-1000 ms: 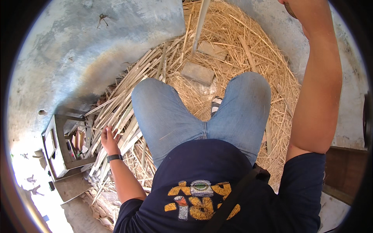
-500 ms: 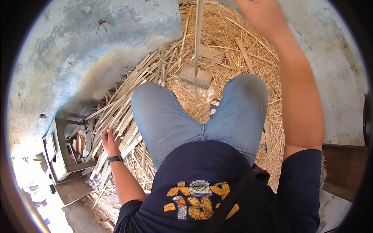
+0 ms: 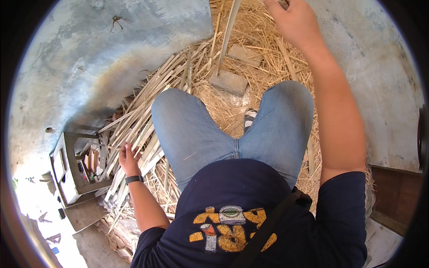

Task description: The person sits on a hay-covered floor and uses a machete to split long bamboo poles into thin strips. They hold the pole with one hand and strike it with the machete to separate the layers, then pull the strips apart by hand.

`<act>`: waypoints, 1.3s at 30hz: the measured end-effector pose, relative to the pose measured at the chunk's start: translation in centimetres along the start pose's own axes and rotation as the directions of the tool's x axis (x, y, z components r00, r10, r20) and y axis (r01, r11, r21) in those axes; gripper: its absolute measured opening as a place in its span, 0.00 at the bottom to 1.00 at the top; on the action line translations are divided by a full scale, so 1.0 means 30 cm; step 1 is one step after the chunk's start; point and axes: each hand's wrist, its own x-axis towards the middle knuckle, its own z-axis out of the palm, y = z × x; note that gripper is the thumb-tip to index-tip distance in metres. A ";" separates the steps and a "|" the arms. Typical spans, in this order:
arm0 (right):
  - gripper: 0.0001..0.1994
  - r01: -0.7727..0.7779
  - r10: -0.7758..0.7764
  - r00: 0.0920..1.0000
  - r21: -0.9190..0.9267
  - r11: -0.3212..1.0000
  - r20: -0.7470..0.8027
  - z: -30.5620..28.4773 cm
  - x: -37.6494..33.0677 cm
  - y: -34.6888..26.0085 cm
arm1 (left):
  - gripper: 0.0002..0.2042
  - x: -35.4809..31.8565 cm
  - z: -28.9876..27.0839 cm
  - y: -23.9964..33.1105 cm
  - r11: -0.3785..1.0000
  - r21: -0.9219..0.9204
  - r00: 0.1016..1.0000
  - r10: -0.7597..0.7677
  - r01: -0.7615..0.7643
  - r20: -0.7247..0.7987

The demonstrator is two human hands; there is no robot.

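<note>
Grey-blue wall [image 3: 89, 53], patchy and stained, is filling the L side; far L is washing out in white glare, details there v. hard to make out. Straw [image 3: 259, 27] is covering the floor in front, its far end being cut off by the top edge. Person is wearing a navy T-shirt [image 3: 232, 178] w/ front print: chunky yellow shapes approx. like lettering, plus a white can-like drawing w/ green oval; finer marks on it are coming out too small to read. Dark strap [image 3: 261, 236] is crossing the shirt, hiding pt. of the print. Blue jeans [image 3: 192, 127] are bending at the knees. Pile of pale strips [image 3: 138, 116] is lying L of them, running up to a wooden frame [image 3: 71, 163] w/ pinkish bits inside, hard to ID. One long strip [image 3: 228, 33] is standing tilted btwn the hands, lower end meeting the near edge of a flat block [image 3: 230, 83], top being cut off. R hand [image 3: 292, 18] is curling round a dark object [image 3: 283, 4], mostly out of frame; can't tell what. L hand [image 3: 129, 156] is hovering half-open, fingers loosely bent, by the pile, gripping nothing visible; contact unclear. Striped shoe [image 3: 250, 118] is showing partly behind the R leg. Dark wristband [image 3: 134, 179] is circling the L wrist.
</note>
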 end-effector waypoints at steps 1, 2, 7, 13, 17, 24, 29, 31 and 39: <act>0.18 -0.017 0.016 0.999 0.040 0.999 0.043 -0.013 0.017 0.008 | 0.20 0.007 -0.001 -0.001 1.000 -0.005 1.000 0.005 -0.005 -0.001; 0.18 -0.034 0.027 0.996 0.079 0.996 0.088 -0.025 0.030 0.005 | 0.20 0.010 0.002 0.001 1.000 -0.012 1.000 0.009 -0.009 -0.004; 0.21 -0.080 0.081 0.996 -0.040 0.996 0.032 -0.209 0.034 -0.149 | 0.20 0.000 0.016 0.015 1.000 -0.021 1.000 0.007 -0.007 0.004; 0.19 -0.028 0.033 0.997 -0.083 0.996 0.069 -0.224 -0.050 -0.299 | 0.19 -0.007 -0.006 0.003 1.000 -0.001 1.000 -0.003 0.003 -0.014; 0.16 -0.205 0.227 0.955 -0.131 0.970 0.188 -0.045 0.018 -0.090 | 0.19 0.003 0.031 0.006 1.000 0.005 1.000 0.010 -0.010 0.014; 0.16 -0.047 0.046 0.997 0.009 0.999 0.054 -0.072 0.009 -0.076 | 0.19 -0.015 -0.025 -0.011 1.000 -0.012 1.000 -0.005 0.005 -0.029; 0.17 -0.231 0.232 0.973 -0.060 0.971 0.016 -0.210 0.006 -0.277 | 0.19 0.004 -0.014 -0.015 1.000 -0.007 1.000 -0.002 0.002 -0.013; 0.18 -0.142 0.140 0.987 0.020 0.990 0.073 -0.217 -0.005 -0.252 | 0.19 0.005 -0.005 -0.009 1.000 -0.024 1.000 -0.001 0.001 -0.013; 0.18 0.007 -0.013 0.998 -0.090 0.996 -0.064 0.030 -0.046 -0.013 | 0.19 0.007 0.025 0.019 1.000 -0.018 1.000 0.000 0.000 0.011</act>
